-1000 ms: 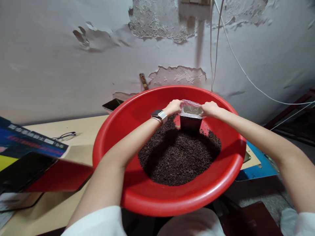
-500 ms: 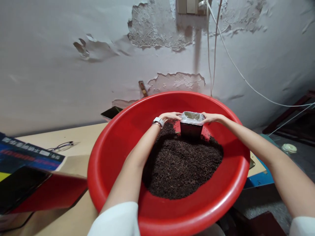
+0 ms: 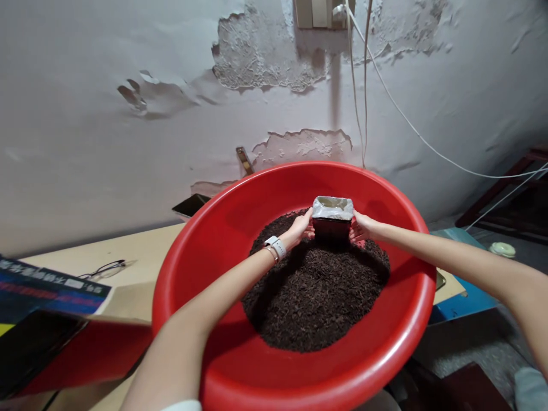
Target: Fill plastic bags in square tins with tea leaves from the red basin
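A dark box [image 3: 332, 229] lined with clear plastic film stands upright at the far side of the red basin [image 3: 180, 268]. The film [image 3: 333, 212] is folded over its rim. My left hand [image 3: 301, 227], with a white watch at the wrist, presses on the left side of the box. On the opposite side my right hand [image 3: 363, 226] grips it, fingers low against the wall. Dark brown loose pellets [image 3: 317, 297] spread over the basin floor around the base of the box. What lies deep inside the box cannot be made out.
The basin sits on a pale table [image 3: 141, 240]. To the left are glasses [image 3: 103, 268], a blue printed sheet [image 3: 51, 288] and a black-and-red object [image 3: 81, 354]. White cables [image 3: 411, 128] hang from a socket on the peeling wall [image 3: 162, 137] behind.
Both hands have slid from the top rim down to the sides of the box. Pellets now cover more of the basin floor at the back left. The view has shifted slightly.
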{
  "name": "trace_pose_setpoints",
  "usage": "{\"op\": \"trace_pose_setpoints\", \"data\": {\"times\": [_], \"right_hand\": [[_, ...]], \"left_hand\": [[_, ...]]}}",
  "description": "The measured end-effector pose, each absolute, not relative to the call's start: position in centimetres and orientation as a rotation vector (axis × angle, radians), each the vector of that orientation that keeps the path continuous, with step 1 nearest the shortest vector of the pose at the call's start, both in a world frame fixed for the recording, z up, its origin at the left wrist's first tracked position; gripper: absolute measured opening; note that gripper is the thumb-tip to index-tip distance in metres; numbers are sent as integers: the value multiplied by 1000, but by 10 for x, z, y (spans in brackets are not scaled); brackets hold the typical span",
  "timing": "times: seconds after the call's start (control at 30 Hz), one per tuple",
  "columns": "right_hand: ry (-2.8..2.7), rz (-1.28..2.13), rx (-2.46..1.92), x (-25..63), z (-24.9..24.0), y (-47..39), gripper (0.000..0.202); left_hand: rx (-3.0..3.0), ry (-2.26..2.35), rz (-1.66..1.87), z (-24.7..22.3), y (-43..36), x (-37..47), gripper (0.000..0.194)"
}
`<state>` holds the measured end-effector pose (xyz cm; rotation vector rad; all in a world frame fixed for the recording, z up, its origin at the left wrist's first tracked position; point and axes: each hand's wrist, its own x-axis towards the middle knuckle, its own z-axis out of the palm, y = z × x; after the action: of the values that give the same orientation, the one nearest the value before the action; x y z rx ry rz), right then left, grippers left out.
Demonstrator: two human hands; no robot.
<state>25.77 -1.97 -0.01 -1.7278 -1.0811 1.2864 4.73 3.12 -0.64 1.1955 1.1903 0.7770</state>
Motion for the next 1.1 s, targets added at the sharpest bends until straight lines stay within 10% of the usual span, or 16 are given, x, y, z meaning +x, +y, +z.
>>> {"op": "trace_pose_setpoints", "data": {"times": [0.17, 1.1], "right_hand": [[-828, 1411, -1658, 245, 19, -35, 22], [-892, 1424, -1613, 251, 15, -35, 19]], "left_hand": [[1069, 1206, 907, 0, 24, 56, 33], [1156, 1237, 890, -33, 22, 60, 27]]}}
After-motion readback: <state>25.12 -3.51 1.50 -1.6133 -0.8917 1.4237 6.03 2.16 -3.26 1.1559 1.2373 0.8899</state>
